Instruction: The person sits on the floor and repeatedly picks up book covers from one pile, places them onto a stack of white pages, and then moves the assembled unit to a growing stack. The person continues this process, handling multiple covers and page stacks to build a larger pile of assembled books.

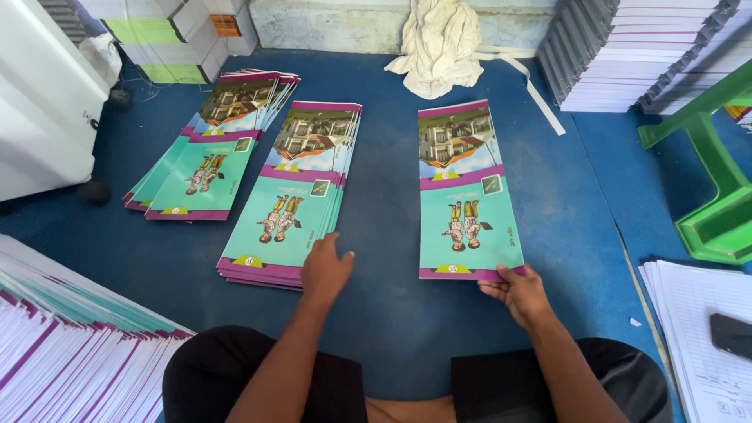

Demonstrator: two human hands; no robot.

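Three stacks of teal and purple printed covers lie on a blue floor. My left hand (325,270) rests with fingers spread on the near edge of the middle stack (294,196). My right hand (517,291) grips the near right corner of the right stack (464,192), thumb on top. A fanned left stack (211,145) lies farther off, untouched. My knees in black cloth fill the bottom of the view.
A slanted pile of white sheets with purple edges (70,352) lies at lower left. White paper with a dark phone (730,335) sits at lower right. A green plastic stool (717,180), book stacks (627,47), a crumpled white cloth (439,43) and a white cabinet (39,110) ring the floor.
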